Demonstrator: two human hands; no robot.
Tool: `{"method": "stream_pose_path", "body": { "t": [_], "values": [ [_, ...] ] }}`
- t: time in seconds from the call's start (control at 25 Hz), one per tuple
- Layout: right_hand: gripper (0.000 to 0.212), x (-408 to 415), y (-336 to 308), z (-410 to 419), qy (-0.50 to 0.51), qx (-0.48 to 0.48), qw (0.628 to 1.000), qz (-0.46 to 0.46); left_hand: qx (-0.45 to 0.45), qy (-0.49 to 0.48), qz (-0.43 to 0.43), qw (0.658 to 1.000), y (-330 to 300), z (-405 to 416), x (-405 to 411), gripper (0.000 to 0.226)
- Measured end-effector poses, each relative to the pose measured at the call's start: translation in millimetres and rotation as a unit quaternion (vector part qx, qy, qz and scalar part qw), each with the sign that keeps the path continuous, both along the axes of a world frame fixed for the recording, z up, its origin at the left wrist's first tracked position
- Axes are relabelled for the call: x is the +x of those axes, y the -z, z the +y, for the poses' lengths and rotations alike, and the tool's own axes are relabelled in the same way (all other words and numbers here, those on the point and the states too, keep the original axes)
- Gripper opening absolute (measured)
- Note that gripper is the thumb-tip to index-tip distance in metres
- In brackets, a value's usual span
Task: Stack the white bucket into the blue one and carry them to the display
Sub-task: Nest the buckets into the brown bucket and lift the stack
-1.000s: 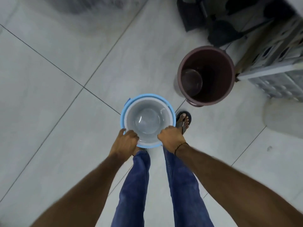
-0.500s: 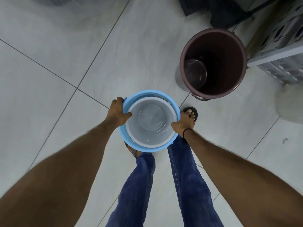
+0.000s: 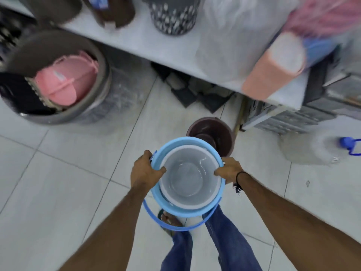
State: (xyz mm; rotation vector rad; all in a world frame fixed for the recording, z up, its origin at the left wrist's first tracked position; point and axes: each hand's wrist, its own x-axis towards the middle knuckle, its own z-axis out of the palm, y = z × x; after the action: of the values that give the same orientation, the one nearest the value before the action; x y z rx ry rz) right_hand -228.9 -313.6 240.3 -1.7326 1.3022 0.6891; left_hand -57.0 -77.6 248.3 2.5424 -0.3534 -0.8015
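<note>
So the shelf (image 3: 175,49) runs across the top of my view from about 10 o'clock over to 3, loaded with baskets and wrapped stuff, and I'm guessing that's the display I'm headed for. Big grey tub (image 3: 58,79) with pink bits inside sits on the floor at 10 o'clock. A brown bucket (image 3: 213,133) stands on the tiles at 12 o'clock, just behind what I'm carrying.

The stacking part looks done: the white bucket (image 3: 190,178) is nested down inside the blue bucket (image 3: 166,200), rims nearly level, white one sitting a bit toward the 2 o'clock side of the blue. Both are up off the floor, dead centre in front of me, above my feet.

Handling-wise these feel like they'd be nothing, empty thin plastic, light but a bit flexy at the rim, and smooth enough to slip if you only pinch. So I'm going for the rim on opposite sides instead of the blue handle (image 3: 175,227), which just dangles loose at 6 o'clock.

My left hand (image 3: 145,172) is clamped on the rim at 9 o'clock, thumb hooked over into the white one so both get held together. My right hand (image 3: 227,170) is closed on the rim at 3 o'clock, same deal. Stack sits square between my two hands.
</note>
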Motion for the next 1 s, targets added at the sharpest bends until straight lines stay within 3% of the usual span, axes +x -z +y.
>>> {"method": "stream_pose_path", "body": {
  "t": [0.12, 0.28, 0.48, 0.64, 0.84, 1.0],
  "values": [
    [0.038, 0, -47, -60, 0.070, 0.001, 0.997, -0.023, -0.033, 0.023, -0.004, 0.999, -44, -68, 13, 0.047],
    [0.038, 3, -31, -130, 0.117, -0.043, 0.991, -0.041, -0.041, 0.038, -0.029, 0.998, -24, -155, 21, 0.050],
    [0.028, 12, 73, -179, 0.122, -0.079, 0.989, -0.023, 0.021, 0.023, -0.028, 0.999, 88, -225, 27, 0.062],
    [0.021, 22, 163, -183, 0.086, -0.102, 0.991, -0.004, 0.075, -0.008, -0.015, 0.997, 184, -239, 25, 0.057],
    [0.048, 30, 240, -176, 0.044, -0.151, 0.987, 0.010, 0.101, -0.042, 0.003, 0.994, 266, -237, 13, 0.052],
    [0.048, 35, 277, -169, 0.113, -0.167, 0.979, 0.031, 0.089, 0.008, -0.052, 0.995, 295, -238, 9, 0.050]
  ]
}}
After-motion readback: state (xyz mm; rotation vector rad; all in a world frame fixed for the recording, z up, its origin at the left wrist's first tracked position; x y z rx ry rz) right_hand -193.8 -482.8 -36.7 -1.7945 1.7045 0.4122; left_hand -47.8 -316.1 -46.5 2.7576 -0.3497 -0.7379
